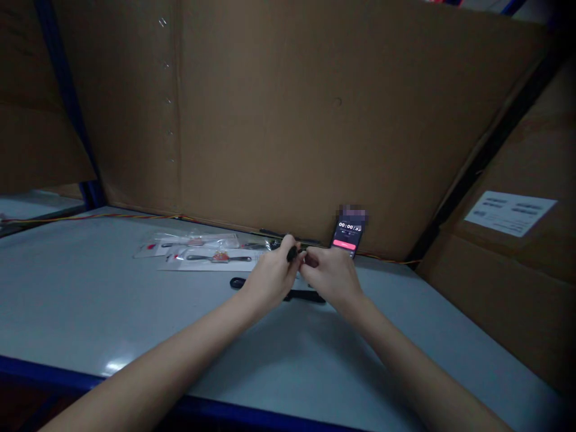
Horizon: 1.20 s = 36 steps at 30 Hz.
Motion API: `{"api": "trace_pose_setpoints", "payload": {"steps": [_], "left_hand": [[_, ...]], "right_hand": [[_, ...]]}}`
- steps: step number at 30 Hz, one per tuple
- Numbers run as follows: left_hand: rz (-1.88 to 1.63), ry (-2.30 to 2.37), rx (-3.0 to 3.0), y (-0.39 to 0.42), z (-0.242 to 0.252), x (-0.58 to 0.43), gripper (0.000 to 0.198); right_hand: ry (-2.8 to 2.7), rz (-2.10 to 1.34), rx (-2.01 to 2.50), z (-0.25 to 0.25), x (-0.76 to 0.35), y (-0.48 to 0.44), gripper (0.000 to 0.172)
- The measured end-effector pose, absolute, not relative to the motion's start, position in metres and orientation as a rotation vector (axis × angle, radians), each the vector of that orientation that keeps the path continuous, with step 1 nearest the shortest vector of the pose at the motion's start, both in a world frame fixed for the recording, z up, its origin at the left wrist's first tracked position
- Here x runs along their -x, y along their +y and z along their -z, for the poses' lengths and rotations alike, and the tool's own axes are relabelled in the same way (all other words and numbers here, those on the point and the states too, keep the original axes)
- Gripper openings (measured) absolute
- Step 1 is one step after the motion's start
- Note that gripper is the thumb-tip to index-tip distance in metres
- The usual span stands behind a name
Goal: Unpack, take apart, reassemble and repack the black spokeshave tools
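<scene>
My left hand [270, 271] is closed around a small black piece [292, 254] whose rounded end shows beside the thumb; its kind cannot be made out. Close against it, my right hand [335, 277] has its fingers pinched together, and what they grip is mostly hidden. Below both hands a black utensil [308, 296] lies on the table, with a looped handle end [237, 282] showing left of my left wrist and its middle covered by that hand. Left of the hands lie clear packs on white cards [220, 258], each with a dark, slim utensil inside.
A phone [345, 234] with a running timer leans against the cardboard wall [288, 120] behind my right hand. A thin red and yellow wire [135, 215] runs along the back edge of the grey table [112, 288]. Cardboard [508, 264] also stands at the right.
</scene>
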<state>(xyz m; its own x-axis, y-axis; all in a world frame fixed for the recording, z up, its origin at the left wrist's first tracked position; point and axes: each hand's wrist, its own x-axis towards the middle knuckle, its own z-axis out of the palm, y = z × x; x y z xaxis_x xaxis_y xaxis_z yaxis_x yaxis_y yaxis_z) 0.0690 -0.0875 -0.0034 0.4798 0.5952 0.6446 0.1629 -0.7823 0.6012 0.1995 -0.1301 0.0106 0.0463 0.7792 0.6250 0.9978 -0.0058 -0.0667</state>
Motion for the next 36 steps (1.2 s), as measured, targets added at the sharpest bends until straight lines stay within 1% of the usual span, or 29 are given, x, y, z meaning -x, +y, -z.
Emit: {"api": "trace_pose_setpoints", "payload": {"steps": [6, 9, 11, 14, 16, 20, 23, 25, 26, 29, 32, 34, 36], "left_hand": [[-1.223, 0.636, -2.12, -0.074, 0.006, -0.067, 0.013], [-1.195, 0.631, -1.782, -0.063, 0.003, -0.068, 0.014], [-1.148, 0.609, -1.52, -0.059, 0.0, -0.068, 0.014], [-1.097, 0.575, -1.329, -0.059, -0.003, -0.067, 0.014], [-1.088, 0.572, -1.324, -0.061, -0.003, -0.067, 0.015], [-1.082, 0.545, -1.357, -0.061, 0.002, -0.067, 0.018], [-1.107, 0.508, -1.364, -0.058, 0.005, -0.067, 0.022], [-1.144, 0.511, -1.373, -0.057, 0.006, -0.067, 0.023], [-1.155, 0.517, -1.372, -0.057, 0.006, -0.067, 0.023], [-1.155, 0.518, -1.333, -0.057, 0.005, -0.068, 0.024], [-1.149, 0.519, -1.28, -0.06, 0.001, -0.067, 0.022], [-1.148, 0.538, -1.255, -0.061, -0.001, -0.065, 0.019], [-1.141, 0.553, -1.236, -0.062, -0.002, -0.064, 0.017]], "right_hand": [[-1.958, 0.699, 1.805, -0.004, -0.198, -0.129, 0.024], [-1.939, 0.756, 1.81, -0.007, -0.203, -0.128, 0.022], [-1.829, 0.716, 1.804, -0.011, -0.207, -0.127, 0.023], [-1.718, 0.489, 1.738, -0.013, -0.21, -0.126, 0.028], [-1.724, 0.39, 1.672, -0.012, -0.207, -0.125, 0.03], [-1.772, 0.42, 1.637, -0.007, -0.198, -0.125, 0.029], [-1.835, 0.427, 1.617, -0.006, -0.195, -0.125, 0.018], [-1.896, 0.522, 1.569, -0.007, -0.195, -0.125, 0.008], [-1.941, 0.598, 1.532, -0.008, -0.196, -0.125, 0.007], [-2.103, 0.808, 1.376, -0.009, -0.203, -0.124, 0.018], [-2.147, 0.848, 1.243, -0.008, -0.211, -0.122, 0.03], [-2.04, 0.775, 1.232, -0.007, -0.214, -0.122, 0.027], [-1.911, 0.672, 1.275, -0.006, -0.212, -0.121, 0.017]]}}
